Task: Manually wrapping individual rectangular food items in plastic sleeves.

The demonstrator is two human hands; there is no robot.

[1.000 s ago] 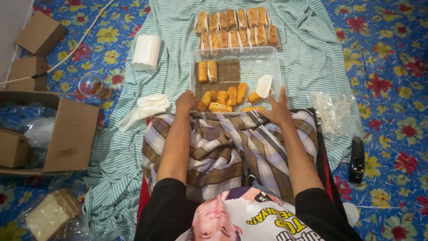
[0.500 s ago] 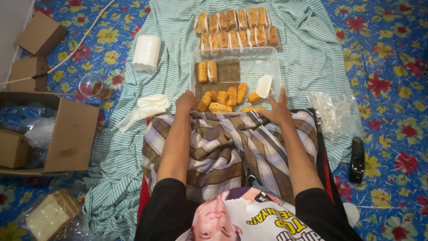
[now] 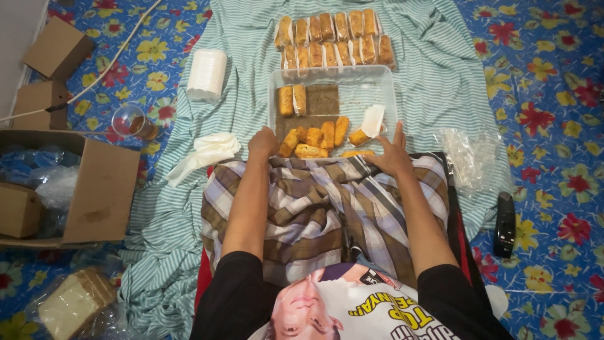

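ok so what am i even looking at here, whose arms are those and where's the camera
There is no machine here. A person wears a camera on the head, looking down at their own lap and arms. The left hand and right hand rest at the near edge of a clear plastic tray that holds golden fried rolls. Neither hand seems to grip anything. Beyond the tray, wrapped rolls lie in rows on a striped cloth. Nearby are a stack of white papers, a cardboard box and a glass.
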